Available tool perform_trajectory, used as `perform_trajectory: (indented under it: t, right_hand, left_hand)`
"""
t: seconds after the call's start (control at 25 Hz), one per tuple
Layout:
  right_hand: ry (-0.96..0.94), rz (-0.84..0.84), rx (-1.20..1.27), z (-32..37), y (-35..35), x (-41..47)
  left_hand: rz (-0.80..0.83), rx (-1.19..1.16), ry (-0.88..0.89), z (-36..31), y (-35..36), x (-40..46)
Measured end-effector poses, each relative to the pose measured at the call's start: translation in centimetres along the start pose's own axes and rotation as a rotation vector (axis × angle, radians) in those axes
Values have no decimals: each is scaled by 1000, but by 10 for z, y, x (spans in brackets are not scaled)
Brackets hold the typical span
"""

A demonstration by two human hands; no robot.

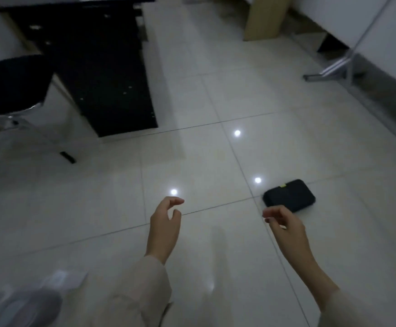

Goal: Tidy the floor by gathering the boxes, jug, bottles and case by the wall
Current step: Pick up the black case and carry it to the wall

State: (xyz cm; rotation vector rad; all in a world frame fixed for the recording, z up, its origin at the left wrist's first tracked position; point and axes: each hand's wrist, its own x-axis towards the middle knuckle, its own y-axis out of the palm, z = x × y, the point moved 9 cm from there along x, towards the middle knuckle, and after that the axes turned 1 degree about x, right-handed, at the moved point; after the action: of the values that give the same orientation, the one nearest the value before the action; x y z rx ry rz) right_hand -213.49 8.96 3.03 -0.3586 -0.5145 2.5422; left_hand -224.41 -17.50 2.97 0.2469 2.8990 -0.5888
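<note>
The right hand's fingers point(273, 215) hide the black case's point(289, 195) near edge; bottom-left objects point(27, 300) blur.

black desk point(102, 74), black chair point(10, 83), glossy tiled floor point(216, 102)

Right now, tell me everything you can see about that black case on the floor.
The black case is a flat, rounded-corner rectangle with a matte, possibly fabric-like surface and a small yellow-green tab on its far edge. It looks closed and lies flat on the glossy pale floor tiles, turned at an angle to the grout lines. Nothing touches it; the right hand hovers just short of it, holding nothing.
</note>
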Motion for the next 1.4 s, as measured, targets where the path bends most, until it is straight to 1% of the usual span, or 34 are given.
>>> perform_trajectory:
  t: [0.08, 0.2, 0.28, 0.4, 0.56, 0.72, 0.84, 1.04, 1.16, 1.28, 1.4]
  right_hand:
    - [60, -145, 32, -35, -79, -17]
    - [174, -313, 58, -86, -155, -45]
    - [250, -398, 97, -121, -182, -60]
    - [360, -450, 147, -165, -189, -56]
    - [451, -411, 134, -197, -169, -1]
    - [416, -353, 129, -198, -155, 85]
    - [428, -333, 119, -207, -157, 139]
    - [463, -308, 61, -251, -181, 206]
    - [521, -281, 23, -286, -195, 238]
    - [515, -174, -35, -321, -199, 273]
    - [547, -43, -109, -368, -195, 309]
  left_hand:
    - [102, 30, 51, -35, 65, -11]
    - [237, 83, 96, -67, 143, -20]
    - [314, 114, 114, -78, 185, -21]
    - [365, 149, 124, -83, 228, -5]
    - [394, 193, 77, -68, 265, 55]
    - [385, 251, 73, -58, 300, 129]
    - [372, 279, 32, -50, 334, 167]
    - [419, 298, -37, -29, 405, 196]
    - [386, 315, -96, -9, 434, 207]
    - [330, 336, -155, 18, 463, 215]
    - [352, 392, -184, 52, 502, 221]
